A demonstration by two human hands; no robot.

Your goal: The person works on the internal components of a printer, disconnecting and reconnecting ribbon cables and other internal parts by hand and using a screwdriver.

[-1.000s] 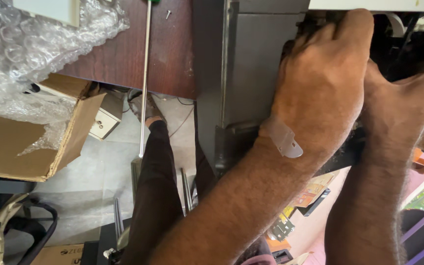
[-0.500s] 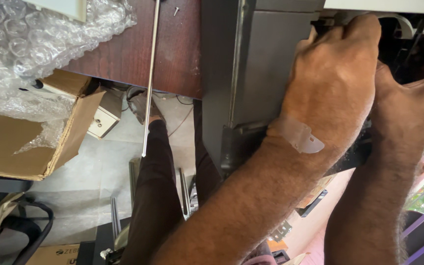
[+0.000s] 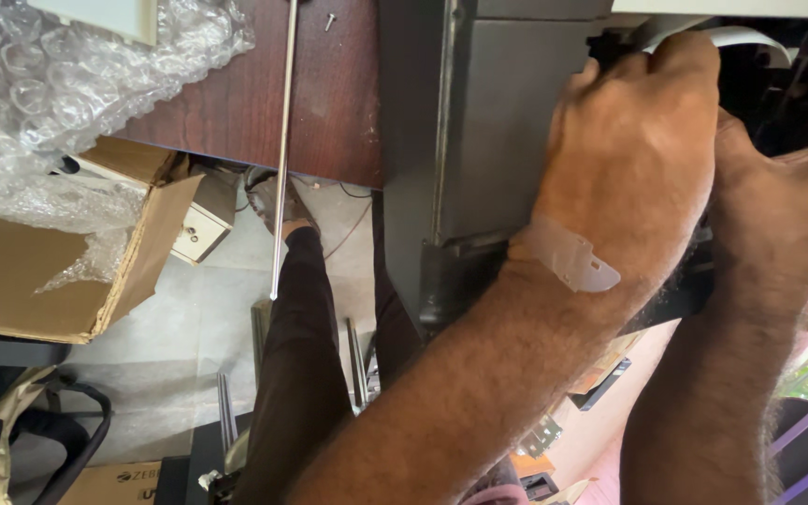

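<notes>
My left hand (image 3: pixel 633 159), with a clear plaster strip on its wrist, is curled over the top edge of a grey metal machine (image 3: pixel 497 140) that overhangs the dark wooden table (image 3: pixel 320 103). Its fingertips are hidden inside the dark open interior. My right hand (image 3: pixel 783 201) reaches into the same opening beside it, fingers out of sight among black parts and a white ribbon cable (image 3: pixel 703 33). What either hand holds inside cannot be seen.
A long thin metal rod (image 3: pixel 281 159) lies over the table edge. Bubble wrap (image 3: pixel 58 84) and an open cardboard box (image 3: pixel 58 271) sit at left. My dark-trousered leg (image 3: pixel 301 374) and sandalled foot show below, with metal bars on the floor.
The view has shifted slightly, so the machine and both hands sit a little further right and lower in frame. Both hands stay in the machine's opening.
</notes>
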